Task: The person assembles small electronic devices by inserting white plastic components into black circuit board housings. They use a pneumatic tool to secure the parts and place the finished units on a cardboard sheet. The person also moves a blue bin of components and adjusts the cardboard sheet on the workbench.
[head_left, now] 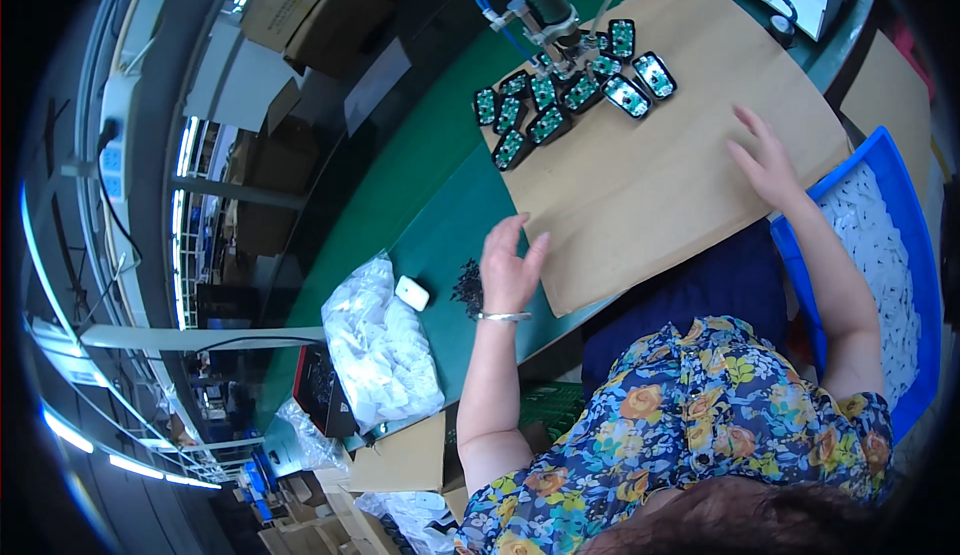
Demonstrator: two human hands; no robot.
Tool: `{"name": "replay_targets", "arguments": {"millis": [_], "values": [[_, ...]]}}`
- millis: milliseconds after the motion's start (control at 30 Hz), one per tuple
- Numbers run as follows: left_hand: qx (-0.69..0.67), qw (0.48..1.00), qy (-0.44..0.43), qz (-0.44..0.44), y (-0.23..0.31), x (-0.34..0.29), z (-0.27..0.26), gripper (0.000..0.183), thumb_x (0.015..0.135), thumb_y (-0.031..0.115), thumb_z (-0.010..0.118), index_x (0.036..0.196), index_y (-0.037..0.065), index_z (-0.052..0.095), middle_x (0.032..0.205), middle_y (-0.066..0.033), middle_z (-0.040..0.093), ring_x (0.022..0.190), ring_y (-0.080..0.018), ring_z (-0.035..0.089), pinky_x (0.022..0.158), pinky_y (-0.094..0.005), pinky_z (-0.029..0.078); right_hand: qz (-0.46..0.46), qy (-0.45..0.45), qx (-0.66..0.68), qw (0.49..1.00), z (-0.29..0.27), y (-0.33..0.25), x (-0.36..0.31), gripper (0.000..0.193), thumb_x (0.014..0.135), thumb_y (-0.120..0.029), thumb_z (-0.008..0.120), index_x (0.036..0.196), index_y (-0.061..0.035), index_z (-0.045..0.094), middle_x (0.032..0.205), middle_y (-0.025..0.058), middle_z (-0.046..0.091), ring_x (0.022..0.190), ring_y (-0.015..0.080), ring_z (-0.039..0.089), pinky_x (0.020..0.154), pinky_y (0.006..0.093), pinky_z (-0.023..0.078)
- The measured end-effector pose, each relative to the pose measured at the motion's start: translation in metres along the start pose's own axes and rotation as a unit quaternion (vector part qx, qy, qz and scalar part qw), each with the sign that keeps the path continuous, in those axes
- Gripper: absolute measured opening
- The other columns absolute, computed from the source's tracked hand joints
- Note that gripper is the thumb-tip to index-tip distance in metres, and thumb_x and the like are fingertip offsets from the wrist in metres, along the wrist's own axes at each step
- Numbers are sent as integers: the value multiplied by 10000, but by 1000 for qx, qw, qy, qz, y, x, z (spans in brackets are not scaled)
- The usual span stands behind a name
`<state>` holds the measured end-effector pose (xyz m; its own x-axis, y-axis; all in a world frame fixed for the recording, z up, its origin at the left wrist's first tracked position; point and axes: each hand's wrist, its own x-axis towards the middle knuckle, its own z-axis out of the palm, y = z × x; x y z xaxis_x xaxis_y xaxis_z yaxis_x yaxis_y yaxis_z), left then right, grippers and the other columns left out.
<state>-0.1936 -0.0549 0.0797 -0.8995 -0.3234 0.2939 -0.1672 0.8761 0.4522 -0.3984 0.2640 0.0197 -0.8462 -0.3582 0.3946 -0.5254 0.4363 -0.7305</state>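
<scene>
My left hand [511, 269] is over the left edge of a brown cardboard sheet [640, 195], its thumb and fingers apart and nothing in it. Above the sheet's right side, my right hand [768, 165] also has its fingers spread and holds nothing. Farther off on the sheet lies a cluster of black oval casings [548, 124] with green circuit boards in them. Two of these, a casing with a bright face [655, 75] and another bright casing [627, 97], lie at the cluster's right. A heap of small dark parts [467, 288] sits left of my left hand.
A metal fixture with blue hoses [560, 40] hangs over the cluster. On the green table [440, 225] stand a clear bag of white parts [380, 350] and one white cover [411, 293]. A blue bin [926, 285] of white pieces is beside my right arm.
</scene>
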Motion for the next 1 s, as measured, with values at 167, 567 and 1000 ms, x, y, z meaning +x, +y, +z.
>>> {"name": "replay_targets", "arguments": {"millis": [167, 567, 1000], "values": [[-7, 991, -86, 99, 17, -28, 29, 602, 668, 257, 726, 1161, 11, 485, 1203, -184, 477, 1149, -333, 425, 964, -384, 347, 151, 203, 196, 947, -19, 48, -90, 333, 851, -133, 548, 1139, -5, 442, 998, 85, 531, 928, 160, 538, 823, 269, 439], [126, 965, -116, 199, 16, -40, 83, 602, 746, 281, 642, 1258, 70, 406, 1324, -175, 356, 1242, -337, 315, 1026, -466, 232, 376, 80, 557, 737, 24, 54, -53, 370, 868, -338, 531, 1090, -46, 477, 984, 83, 572, 849, 175, 573, 697, 278, 475], [148, 965, -91, 196, 10, -43, 92, 486, 803, 277, 572, 1232, 88, 446, 1305, -142, 395, 1223, -304, 352, 1008, -452, 266, 343, 102, 456, 815, 42, 63, -42, 323, 872, -280, 533, 1079, -39, 475, 947, 58, 586, 742, 136, 591, 574, 246, 479]]}}
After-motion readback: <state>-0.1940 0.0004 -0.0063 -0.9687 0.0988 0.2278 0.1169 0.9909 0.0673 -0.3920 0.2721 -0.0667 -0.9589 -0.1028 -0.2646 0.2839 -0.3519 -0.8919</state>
